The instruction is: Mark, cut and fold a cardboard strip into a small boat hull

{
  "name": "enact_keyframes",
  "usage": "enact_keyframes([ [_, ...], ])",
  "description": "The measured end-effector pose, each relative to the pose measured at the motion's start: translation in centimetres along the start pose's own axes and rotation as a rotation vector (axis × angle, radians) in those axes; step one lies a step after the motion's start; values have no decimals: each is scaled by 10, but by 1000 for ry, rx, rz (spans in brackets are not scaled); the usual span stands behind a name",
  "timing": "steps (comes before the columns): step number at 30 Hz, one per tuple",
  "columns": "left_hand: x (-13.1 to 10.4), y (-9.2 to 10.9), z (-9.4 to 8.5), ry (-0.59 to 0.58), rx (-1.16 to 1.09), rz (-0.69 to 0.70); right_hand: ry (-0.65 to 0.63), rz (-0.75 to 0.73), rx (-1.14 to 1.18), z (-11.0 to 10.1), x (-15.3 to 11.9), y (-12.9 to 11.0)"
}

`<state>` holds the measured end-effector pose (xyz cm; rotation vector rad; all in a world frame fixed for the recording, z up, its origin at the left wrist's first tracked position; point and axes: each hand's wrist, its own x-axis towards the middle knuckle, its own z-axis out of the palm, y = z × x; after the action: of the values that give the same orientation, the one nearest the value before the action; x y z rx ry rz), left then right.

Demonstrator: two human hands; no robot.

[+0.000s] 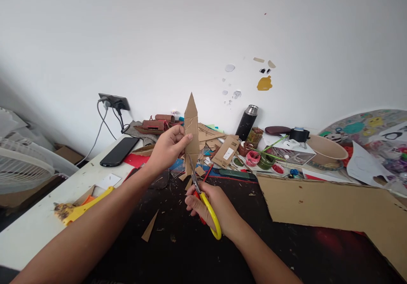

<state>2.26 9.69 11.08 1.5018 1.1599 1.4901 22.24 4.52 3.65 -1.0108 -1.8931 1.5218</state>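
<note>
My left hand [171, 146] pinches a narrow strip of cardboard [191, 125] between thumb and fingers. The strip stands upright above the mat, its top cut to a point and a crease running across below that tip. In my right hand [211, 203] is a pair of scissors [208, 210] with yellow and red handles. Their blades reach up to the lower part of the strip; whether they bite into it I cannot tell. A thin cardboard triangle [150, 226] lies on the black mat [190, 250] below my hands.
A yellow glue gun [84, 207] and a black phone [119, 151] lie on the left. Cardboard scraps [210, 135], a black thermos [247, 122] and paint pots [253, 157] crowd the back. A large cardboard sheet [318, 201] covers the right, before a bowl [327, 150].
</note>
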Motion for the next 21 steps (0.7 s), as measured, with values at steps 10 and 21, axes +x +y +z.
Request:
enact_keyframes([
  [10, 2, -8, 0, -25, -47, -34, 15, 37, -102, -3, -1, 1],
  [21, 2, -11, 1, 9, -57, -85, 97, 15, -246, -2, -3, -8],
])
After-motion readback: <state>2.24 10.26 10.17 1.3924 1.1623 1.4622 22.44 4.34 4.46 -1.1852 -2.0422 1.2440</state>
